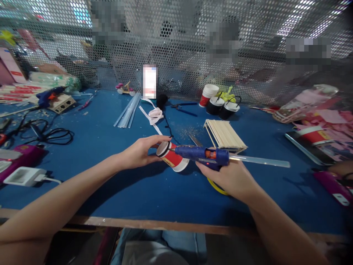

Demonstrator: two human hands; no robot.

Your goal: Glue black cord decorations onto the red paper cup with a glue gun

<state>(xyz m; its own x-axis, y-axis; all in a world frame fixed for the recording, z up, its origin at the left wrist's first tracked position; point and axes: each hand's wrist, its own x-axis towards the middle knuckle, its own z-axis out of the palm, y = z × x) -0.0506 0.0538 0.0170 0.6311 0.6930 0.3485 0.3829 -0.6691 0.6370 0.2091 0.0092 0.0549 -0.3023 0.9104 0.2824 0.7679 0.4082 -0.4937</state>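
Gripping one end of the red paper cup (pixel 173 159), the left hand (pixel 140 151) holds it on its side just above the blue bench (pixel 110 191). Judged light, thin-walled and easily crushed; best held at the stiffer rim. The glue gun (pixel 202 154) has its nozzle against the cup. The right hand (pixel 230 178) is closed round the gun's grip, with the glue stick (pixel 259 161) protruding behind.

Blue table (pixel 96 154) bare left of left hand (pixel 139 151); stick panel (pixel 224 135), cups (pixel 220 105) crowd beyond right hand (pixel 228 178).

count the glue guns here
2. One glue gun is in the right hand, its tip at the paper cup in the left hand; a second glue gun lies far left. Clutter may hide more.
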